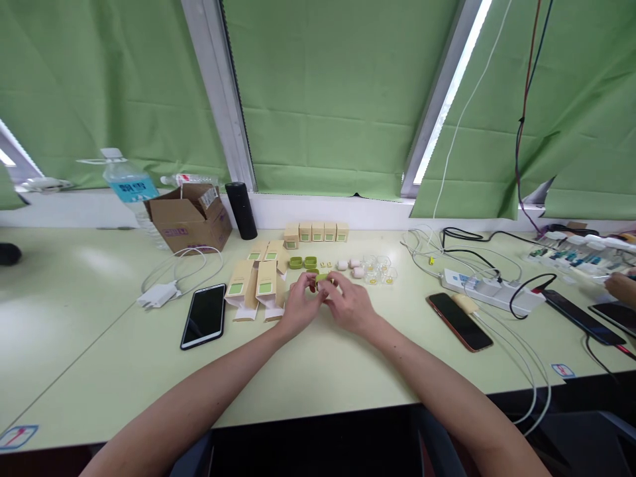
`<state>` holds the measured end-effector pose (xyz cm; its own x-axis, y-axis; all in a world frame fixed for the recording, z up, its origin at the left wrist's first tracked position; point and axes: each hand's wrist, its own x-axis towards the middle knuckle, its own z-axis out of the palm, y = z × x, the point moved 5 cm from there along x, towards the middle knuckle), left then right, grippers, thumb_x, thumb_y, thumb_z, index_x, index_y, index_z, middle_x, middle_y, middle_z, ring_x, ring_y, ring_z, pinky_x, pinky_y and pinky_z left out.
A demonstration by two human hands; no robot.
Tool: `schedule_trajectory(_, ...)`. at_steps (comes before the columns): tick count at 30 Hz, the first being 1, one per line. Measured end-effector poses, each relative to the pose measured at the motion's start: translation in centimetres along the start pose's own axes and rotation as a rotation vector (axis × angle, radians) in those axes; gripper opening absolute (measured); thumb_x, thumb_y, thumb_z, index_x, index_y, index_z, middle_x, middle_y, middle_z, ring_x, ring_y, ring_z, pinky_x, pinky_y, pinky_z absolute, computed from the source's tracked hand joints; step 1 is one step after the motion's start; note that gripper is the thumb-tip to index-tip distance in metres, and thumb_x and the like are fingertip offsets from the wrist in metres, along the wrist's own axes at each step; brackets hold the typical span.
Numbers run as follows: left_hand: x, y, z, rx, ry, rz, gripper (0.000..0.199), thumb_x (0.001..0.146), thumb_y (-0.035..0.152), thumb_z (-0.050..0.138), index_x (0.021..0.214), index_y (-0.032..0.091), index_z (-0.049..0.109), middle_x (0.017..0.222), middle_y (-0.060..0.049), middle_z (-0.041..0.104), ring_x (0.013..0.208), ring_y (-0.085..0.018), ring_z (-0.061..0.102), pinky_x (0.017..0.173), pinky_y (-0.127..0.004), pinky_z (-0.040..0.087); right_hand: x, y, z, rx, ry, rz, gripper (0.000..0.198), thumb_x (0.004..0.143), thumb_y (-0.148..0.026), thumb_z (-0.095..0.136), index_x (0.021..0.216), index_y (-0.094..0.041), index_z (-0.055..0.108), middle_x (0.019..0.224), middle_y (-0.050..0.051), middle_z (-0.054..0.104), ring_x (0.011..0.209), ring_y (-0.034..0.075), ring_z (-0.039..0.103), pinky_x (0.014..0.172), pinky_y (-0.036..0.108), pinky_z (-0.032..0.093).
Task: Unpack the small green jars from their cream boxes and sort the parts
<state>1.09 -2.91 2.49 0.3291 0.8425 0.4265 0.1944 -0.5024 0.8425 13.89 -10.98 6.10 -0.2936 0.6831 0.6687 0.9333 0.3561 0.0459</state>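
Over the middle of the table, my left hand [301, 305] and my right hand [354, 305] meet with bent fingers around a small green plastic part [322, 279]. Its exact kind is partly hidden by the fingertips. Just beyond them sit green trays [310, 262], two tiny yellowish pieces [326, 264], a few pale pink cylinders [342, 265] and several clear cups [373, 279] with yellow inside. Open cardboard boxes [267, 281] with green windows lie left of my left hand. A row of small closed boxes [317, 232] stands behind.
A phone [203, 317] and charger [159, 295] lie left; a carton [191, 218], water bottle [130, 185] and black flask [241, 211] stand behind. Rightward are another phone [460, 321], a power strip [491, 291], loose cables and another person's hand [622, 290].
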Motion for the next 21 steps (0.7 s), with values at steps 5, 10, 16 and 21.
schedule_trajectory(5, 0.1, 0.3, 0.1, 0.039, -0.030, -0.064, 0.020, 0.082, 0.035, 0.069, 0.089, 0.024, 0.053, 0.072, 0.004, 0.059, 0.073, -0.017, 0.060, 0.072, -0.031, 0.047, -0.5, -0.9, 1.6, 0.013, 0.015, -0.013, 0.036, 0.098, -0.012, 0.045, 0.132, -0.019, 0.056, 0.126, 0.016, 0.064, 0.102, 0.024, 0.066, 0.061, 0.028, 0.053)
schedule_trajectory(10, -0.1, 0.9, 0.4, 0.039, -0.104, -0.069, 0.027, 0.080, 0.039, 0.072, 0.088, 0.024, 0.050, 0.069, 0.007, 0.055, 0.068, -0.015, 0.058, 0.065, -0.028, 0.044, -1.0, 0.7, 1.4, 0.133, 0.100, 0.024, 0.032, 0.099, -0.014, 0.043, 0.128, -0.018, 0.057, 0.120, 0.016, 0.065, 0.108, 0.024, 0.067, 0.069, 0.029, 0.059)
schedule_trajectory(16, -0.5, 1.8, -0.2, 0.117, -0.064, 0.044, 0.042, 0.083, 0.043, 0.072, 0.116, 0.024, 0.057, 0.098, -0.003, 0.066, 0.095, -0.022, 0.062, 0.090, -0.039, 0.049, -1.1, 1.1, 0.9, 0.231, 0.135, 0.002, 0.031, 0.099, -0.017, 0.046, 0.128, -0.018, 0.057, 0.118, 0.017, 0.065, 0.102, 0.023, 0.069, 0.063, 0.028, 0.060)
schedule_trajectory(21, -0.9, 2.6, -0.7, 0.142, 0.029, 0.211, 0.034, 0.095, 0.036, 0.058, 0.127, 0.024, 0.057, 0.125, -0.012, 0.059, 0.117, -0.027, 0.057, 0.101, -0.043, 0.050, -1.1, 1.7, 0.5, 0.259, 0.124, 0.076, 0.026, 0.101, -0.025, 0.050, 0.125, -0.021, 0.059, 0.115, 0.014, 0.064, 0.088, 0.021, 0.069, 0.063, 0.030, 0.059)
